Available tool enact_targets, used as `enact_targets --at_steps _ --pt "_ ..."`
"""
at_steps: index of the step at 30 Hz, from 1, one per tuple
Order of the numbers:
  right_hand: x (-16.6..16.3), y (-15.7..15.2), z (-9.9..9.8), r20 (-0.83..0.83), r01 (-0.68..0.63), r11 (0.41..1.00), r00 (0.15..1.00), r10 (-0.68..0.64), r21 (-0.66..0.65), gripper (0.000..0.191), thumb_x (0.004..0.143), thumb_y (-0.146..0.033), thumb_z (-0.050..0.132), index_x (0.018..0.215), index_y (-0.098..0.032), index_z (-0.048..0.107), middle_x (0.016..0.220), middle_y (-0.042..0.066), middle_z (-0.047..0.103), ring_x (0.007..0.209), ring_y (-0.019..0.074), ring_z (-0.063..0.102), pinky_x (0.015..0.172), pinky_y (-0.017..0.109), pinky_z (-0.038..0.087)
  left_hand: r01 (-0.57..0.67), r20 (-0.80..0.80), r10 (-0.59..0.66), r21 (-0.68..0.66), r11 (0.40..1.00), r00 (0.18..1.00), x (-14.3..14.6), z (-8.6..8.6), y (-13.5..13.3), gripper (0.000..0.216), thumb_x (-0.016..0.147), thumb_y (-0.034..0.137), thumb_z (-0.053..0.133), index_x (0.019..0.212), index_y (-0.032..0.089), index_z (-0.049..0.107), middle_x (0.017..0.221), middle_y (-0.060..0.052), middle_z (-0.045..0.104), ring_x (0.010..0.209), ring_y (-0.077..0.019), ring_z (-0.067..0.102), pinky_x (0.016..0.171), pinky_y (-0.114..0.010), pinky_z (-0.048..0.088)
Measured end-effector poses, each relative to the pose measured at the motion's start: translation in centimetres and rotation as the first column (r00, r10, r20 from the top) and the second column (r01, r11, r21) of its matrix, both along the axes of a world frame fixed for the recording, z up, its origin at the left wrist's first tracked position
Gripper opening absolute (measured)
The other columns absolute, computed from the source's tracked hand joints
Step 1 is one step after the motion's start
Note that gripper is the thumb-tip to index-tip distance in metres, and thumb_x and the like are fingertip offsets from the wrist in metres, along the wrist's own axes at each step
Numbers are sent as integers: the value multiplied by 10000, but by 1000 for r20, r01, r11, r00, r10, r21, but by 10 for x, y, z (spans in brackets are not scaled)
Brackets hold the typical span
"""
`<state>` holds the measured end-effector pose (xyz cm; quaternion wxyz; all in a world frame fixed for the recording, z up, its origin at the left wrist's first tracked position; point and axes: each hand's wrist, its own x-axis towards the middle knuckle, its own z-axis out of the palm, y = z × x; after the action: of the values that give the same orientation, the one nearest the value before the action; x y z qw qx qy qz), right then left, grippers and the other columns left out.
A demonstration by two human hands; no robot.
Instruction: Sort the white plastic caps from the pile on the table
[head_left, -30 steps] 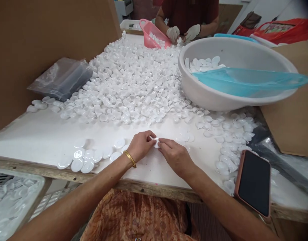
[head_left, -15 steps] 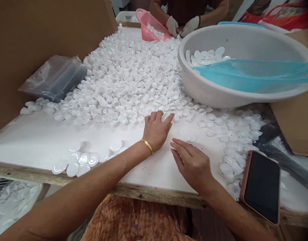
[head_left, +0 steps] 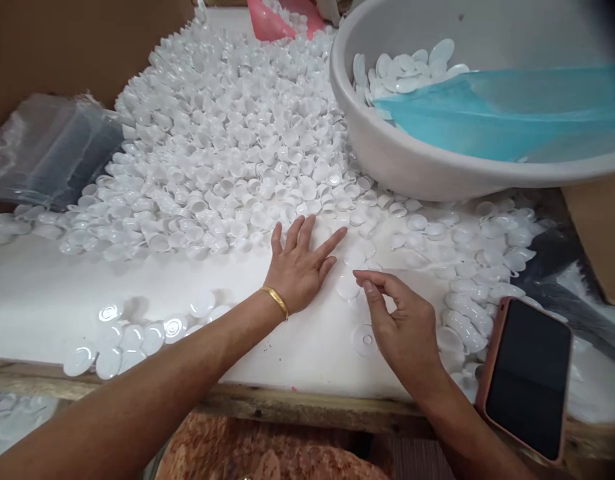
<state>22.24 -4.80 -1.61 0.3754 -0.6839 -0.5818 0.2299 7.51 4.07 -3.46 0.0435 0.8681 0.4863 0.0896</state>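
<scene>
My left hand lies spread on the white table with its fingers apart, holding nothing. Its fingertips reach the near edge of a heap of tiny white cups. My right hand is closed in a pinch, thumb against fingers. A small white saucer is right at its fingertips; whether it is gripped I cannot tell. Another white saucer lies flat beside the right hand, nearer the table's front edge. More white saucers are grouped to the left, beyond my left forearm.
A large grey basin at the right back holds white oval pieces and a blue sheet. A phone rests at the front right. A clear plastic bag is at left; a pink scoop stands at the far side.
My left hand has spread its fingers and shifted slightly left. My right hand has gone from loosely open to a pinch. The view has tipped down, with more saucers showing near the right hand.
</scene>
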Motion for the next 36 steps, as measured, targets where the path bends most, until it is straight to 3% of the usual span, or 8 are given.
enact_targets --at_steps 4,8,15,19,26,28,32,36 --pt "2 1 -7 83 -49 998 996 46 38 242 882 -247 419 1002 -203 624 970 57 672 904 193 619 802 342 484 -3 3 3 10 1000 1000 -1 0 -9 491 884 460 365 1364 425 270 1439 -47 273 1346 -303 160 1046 -594 86" --pt "3 -7 -13 252 -178 980 956 151 90 226 872 -220 436 1002 -181 617 975 72 658 929 206 593 829 375 460 28 34 -28 1 1000 999 -10 4 -37 495 876 496 351 1361 436 268 1435 -52 272 1343 -307 157 1040 -594 106" --pt "-41 -25 3 215 -530 845 819 532 -69 220 823 -237 549 1032 -190 596 1012 75 627 906 203 572 815 357 460 -135 134 153 -139 981 979 -40 21 -61 468 912 418 279 1378 386 267 1261 -107 382 1161 -275 338 916 -503 318" --pt "-67 -25 5 176 -551 818 800 574 -165 189 806 -233 575 984 -175 602 943 68 615 867 203 571 779 341 473 -120 132 145 -183 976 981 -52 27 -47 433 904 331 331 1334 331 379 1143 -96 445 1024 -238 406 837 -429 380" --pt "-82 -31 3 140 -664 726 713 687 -177 367 787 -332 622 1136 -231 574 1049 50 594 914 194 568 822 319 472 -158 -104 157 -1 987 982 -59 27 11 267 811 269 518 1052 170 577 960 -106 565 935 -258 483 773 -372 390" --pt "-73 -27 5 141 -638 751 739 659 -170 410 791 -351 617 1175 -225 552 1088 56 585 920 194 571 818 318 480 -121 -162 123 18 992 979 -57 27 13 211 807 238 517 993 164 583 932 -102 587 920 -260 506 770 -376 381" --pt "-34 -5 6 373 -404 906 826 422 -131 343 830 -266 568 1161 -179 553 1106 96 580 949 220 559 814 363 478 -84 -129 82 -13 996 988 -53 26 -5 257 800 227 523 1051 174 538 901 -80 611 874 -250 535 743 -366 386" --pt "-4 10 2 637 -250 959 720 274 -131 266 804 -189 585 1068 -150 591 1045 121 598 949 261 543 792 403 470 2 -39 -7 -128 992 999 -48 22 -24 207 775 204 551 981 184 549 872 -53 610 844 -222 541 719 -334 404"
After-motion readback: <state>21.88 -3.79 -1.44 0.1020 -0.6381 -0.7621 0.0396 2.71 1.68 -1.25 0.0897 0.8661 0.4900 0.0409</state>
